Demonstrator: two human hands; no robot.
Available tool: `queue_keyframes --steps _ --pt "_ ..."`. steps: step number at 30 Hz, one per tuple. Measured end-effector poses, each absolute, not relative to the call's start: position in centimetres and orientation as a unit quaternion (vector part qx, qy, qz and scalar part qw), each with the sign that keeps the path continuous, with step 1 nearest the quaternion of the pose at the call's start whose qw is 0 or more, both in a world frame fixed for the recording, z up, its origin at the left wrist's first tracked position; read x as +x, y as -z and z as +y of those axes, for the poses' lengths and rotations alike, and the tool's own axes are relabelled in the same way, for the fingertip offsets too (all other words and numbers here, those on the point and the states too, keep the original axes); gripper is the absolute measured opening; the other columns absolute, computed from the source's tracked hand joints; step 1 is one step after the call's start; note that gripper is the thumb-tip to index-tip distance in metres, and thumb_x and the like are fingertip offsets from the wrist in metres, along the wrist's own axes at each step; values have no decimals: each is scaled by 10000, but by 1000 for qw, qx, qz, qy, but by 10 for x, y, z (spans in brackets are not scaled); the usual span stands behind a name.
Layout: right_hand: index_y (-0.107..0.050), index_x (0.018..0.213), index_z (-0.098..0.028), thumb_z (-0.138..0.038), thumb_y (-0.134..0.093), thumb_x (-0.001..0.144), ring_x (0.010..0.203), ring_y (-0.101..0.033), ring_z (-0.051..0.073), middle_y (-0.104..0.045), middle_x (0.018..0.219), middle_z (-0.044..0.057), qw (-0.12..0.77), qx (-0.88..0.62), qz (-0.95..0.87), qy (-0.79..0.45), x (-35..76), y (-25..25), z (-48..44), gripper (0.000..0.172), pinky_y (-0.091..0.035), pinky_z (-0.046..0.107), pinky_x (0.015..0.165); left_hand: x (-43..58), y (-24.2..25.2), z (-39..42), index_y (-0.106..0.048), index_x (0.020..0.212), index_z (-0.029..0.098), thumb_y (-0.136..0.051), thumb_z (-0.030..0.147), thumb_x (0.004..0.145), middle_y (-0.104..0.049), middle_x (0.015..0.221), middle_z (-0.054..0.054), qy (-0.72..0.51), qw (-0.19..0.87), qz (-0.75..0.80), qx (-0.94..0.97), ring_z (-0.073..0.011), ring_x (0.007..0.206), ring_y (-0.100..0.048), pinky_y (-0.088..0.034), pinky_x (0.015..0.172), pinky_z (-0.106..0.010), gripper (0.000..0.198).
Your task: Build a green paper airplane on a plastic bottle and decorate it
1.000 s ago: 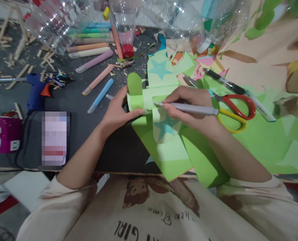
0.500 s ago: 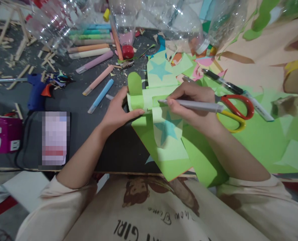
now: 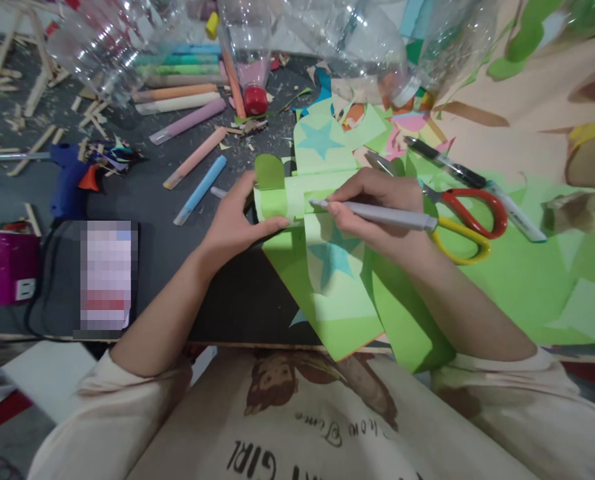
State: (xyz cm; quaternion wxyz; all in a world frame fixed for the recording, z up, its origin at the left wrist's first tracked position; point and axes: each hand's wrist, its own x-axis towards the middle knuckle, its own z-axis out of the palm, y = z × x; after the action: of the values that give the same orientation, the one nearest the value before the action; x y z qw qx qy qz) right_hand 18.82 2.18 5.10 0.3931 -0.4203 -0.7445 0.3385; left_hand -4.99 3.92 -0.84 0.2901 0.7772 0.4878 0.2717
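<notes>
A light-green paper model airplane (image 3: 293, 193) lies across the green sheets, with a blue star on each of its two wings. My left hand (image 3: 237, 217) is closed around its tail end, thumb on the near side; the other fingers are partly hidden behind it. Pinched between the fingers of my right hand (image 3: 377, 207) is a grey marker (image 3: 395, 216). Its tip is at the small green patch where the near wing meets the body. Scissors (image 3: 472, 213) with red and yellow handles lie just beyond my right hand, their blades partly covered.
Several coloured markers (image 3: 200, 190) lie left of centre. Clear plastic bottles (image 3: 247, 40) line the back. A blue glue gun (image 3: 70, 177), a phone (image 3: 106, 273) and a purple box (image 3: 5, 267) are at the left. Green paper (image 3: 517, 280) covers the right side near the table edge.
The grey marker's tip has shifted slightly left, and its back end has dipped a little. The upright green tail piece leans lower. My left hand keeps its hold.
</notes>
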Motion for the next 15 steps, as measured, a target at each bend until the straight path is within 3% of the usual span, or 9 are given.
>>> queue_keyframes --steps 9,15 --pt "-571 661 -233 -223 -635 849 513 -533 109 -628 600 -32 377 -422 -744 -356 190 -52 25 199 -422 263 479 -48 4 37 -470 1370 266 -545 766 788 -610 1328 -91 -246 295 512 768 -321 1218 -594 -506 1018 -451 771" --pt "-574 661 -245 -289 -649 856 517 -521 131 -614 611 -13 393 -449 -727 -339 191 -49 25 213 -425 304 482 -49 8 40 -531 1310 269 -638 782 698 -630 1302 -87 -295 330 491 750 -332 1199 -604 -506 1025 -470 806"
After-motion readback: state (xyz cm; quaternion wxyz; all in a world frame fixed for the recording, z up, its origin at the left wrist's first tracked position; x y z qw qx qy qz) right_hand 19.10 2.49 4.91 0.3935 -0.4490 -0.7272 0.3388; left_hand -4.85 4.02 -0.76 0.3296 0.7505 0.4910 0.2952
